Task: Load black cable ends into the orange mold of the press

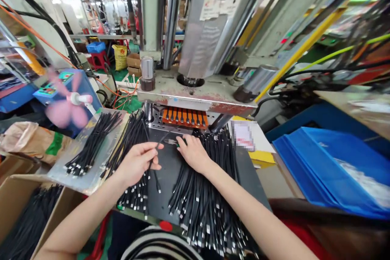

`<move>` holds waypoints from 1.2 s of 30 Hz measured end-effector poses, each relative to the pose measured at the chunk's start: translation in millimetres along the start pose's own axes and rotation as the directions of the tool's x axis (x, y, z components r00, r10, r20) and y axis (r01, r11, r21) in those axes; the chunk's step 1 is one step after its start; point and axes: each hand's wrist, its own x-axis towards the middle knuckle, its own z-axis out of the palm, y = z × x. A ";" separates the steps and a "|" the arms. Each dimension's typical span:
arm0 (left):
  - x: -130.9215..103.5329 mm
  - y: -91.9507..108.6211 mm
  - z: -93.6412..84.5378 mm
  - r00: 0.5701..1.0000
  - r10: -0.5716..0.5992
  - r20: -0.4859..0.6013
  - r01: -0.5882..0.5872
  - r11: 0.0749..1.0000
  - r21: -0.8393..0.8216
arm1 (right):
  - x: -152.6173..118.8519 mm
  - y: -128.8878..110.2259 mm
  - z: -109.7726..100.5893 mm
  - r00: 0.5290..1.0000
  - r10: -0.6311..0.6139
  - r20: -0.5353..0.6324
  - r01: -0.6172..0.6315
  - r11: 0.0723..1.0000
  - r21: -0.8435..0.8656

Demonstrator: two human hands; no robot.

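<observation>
My left hand (138, 162) is closed in a pinch on a short black cable (157, 183), whose lower end hangs over the dark worktop (164, 162). My right hand (195, 152) is curled around what look like small nippers (173, 141); their metal jaws point left toward that cable, and the palm hides most of the handle. Under the right wrist spreads a large pile of black cables (201, 203) with metal plug ends. Another bundle of cables (134, 195) lies beside the left hand. Just beyond both hands, an orange mould plate (185, 118) holds several black cable ends in a row.
A press (195, 101) with thick upright columns stands over the mould. On the left are a metal sheet (67, 166) bearing cables, a cardboard box (61, 219) of cables and a pink fan (68, 101). Blue plastic bins (317, 170) and a paper (243, 134) lie right.
</observation>
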 end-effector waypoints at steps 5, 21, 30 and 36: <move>8.1 -7.9 23.3 0.990 -0.041 -0.135 0.006 0.967 -0.254 | -20.9 -9.4 -15.3 0.950 0.087 -0.299 0.033 0.927 0.375; 18.1 -16.1 42.1 0.949 -0.201 -0.242 0.068 0.882 -0.466 | -27.7 -26.9 -17.5 0.962 0.093 -0.255 -0.068 0.992 0.104; 26.4 -24.9 44.3 0.936 -0.191 -0.294 0.041 0.892 -0.449 | -22.8 -35.6 -21.4 0.965 0.103 -0.239 -0.115 0.993 -0.035; 29.2 -26.5 41.3 0.942 -0.216 -0.258 0.106 0.918 -0.382 | -23.7 -35.0 -32.3 0.987 0.148 -0.064 -0.158 0.964 -0.216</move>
